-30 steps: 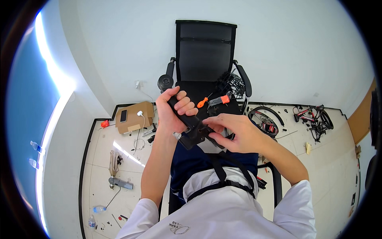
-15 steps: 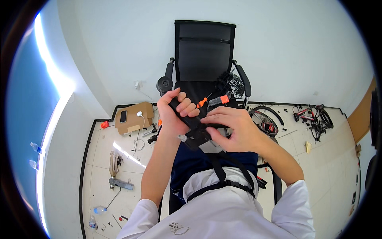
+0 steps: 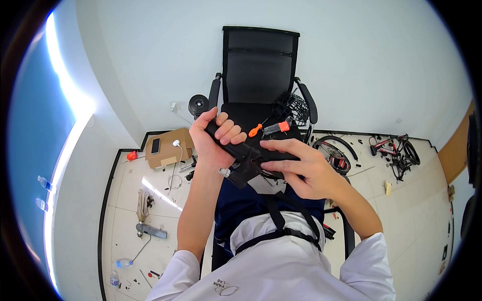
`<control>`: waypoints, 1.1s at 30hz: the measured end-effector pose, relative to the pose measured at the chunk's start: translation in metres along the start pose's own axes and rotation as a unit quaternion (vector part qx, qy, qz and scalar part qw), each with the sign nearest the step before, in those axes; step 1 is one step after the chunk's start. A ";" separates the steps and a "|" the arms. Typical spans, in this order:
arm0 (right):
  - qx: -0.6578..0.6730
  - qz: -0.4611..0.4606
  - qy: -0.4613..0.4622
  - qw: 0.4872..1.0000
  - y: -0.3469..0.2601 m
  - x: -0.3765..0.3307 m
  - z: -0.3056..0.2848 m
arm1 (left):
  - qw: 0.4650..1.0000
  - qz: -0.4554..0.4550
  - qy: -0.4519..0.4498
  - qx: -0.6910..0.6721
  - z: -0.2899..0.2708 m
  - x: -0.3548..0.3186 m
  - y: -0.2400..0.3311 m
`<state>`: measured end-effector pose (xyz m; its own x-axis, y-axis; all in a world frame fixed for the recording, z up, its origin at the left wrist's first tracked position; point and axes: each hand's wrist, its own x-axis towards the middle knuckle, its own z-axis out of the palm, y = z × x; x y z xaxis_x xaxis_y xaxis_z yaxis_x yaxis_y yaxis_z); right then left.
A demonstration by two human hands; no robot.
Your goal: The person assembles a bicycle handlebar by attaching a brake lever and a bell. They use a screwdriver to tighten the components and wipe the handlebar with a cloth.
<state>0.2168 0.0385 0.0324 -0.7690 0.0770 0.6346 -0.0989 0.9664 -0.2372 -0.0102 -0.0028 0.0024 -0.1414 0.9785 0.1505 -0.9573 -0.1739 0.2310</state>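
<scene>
My left hand [image 3: 218,138] is closed round a thick black tube [image 3: 232,145]. A round black disc-shaped end [image 3: 199,104] sits at the tube's far left end. At the near end is a bulky black joint [image 3: 247,168] with a silver bolt [image 3: 224,172] sticking out to the left. My right hand [image 3: 306,168] is at the joint's right side, two fingers stretched out and apart, their tips at its edge. Its thumb is mostly hidden. The whole part is held tilted above my lap.
Ahead stands a black mesh-backed chair [image 3: 259,70]. An orange-handled screwdriver [image 3: 255,130], an orange-ended clear tube [image 3: 276,128] and a black wire basket [image 3: 293,108] lie on its seat. Right on the floor are a bicycle wheel [image 3: 333,154] and a red-black frame [image 3: 394,149]; left, cardboard [image 3: 170,145] and a grey metal fork [image 3: 143,205].
The black part has swung slightly left and turned, its round end moving left. My right hand's fingers have shifted and spread on the joint, and its thumb has moved out of sight.
</scene>
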 end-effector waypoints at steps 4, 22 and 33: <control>0.000 0.004 -0.049 0.999 0.004 0.004 -0.008 | 1.000 0.012 0.007 0.014 0.001 -0.001 -0.001; -0.039 0.014 -0.044 0.998 0.003 0.036 0.002 | 0.993 0.048 -0.009 0.104 0.003 -0.003 -0.020; -0.016 0.028 -0.128 0.991 -0.016 0.004 -0.025 | 0.999 0.040 -0.028 -0.011 -0.001 -0.005 0.006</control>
<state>0.2309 0.0298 0.0569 -0.9080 0.0696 0.4132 -0.0353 0.9699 -0.2410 -0.0153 -0.0086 0.0022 -0.2047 0.9533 0.2220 -0.9486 -0.2491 0.1953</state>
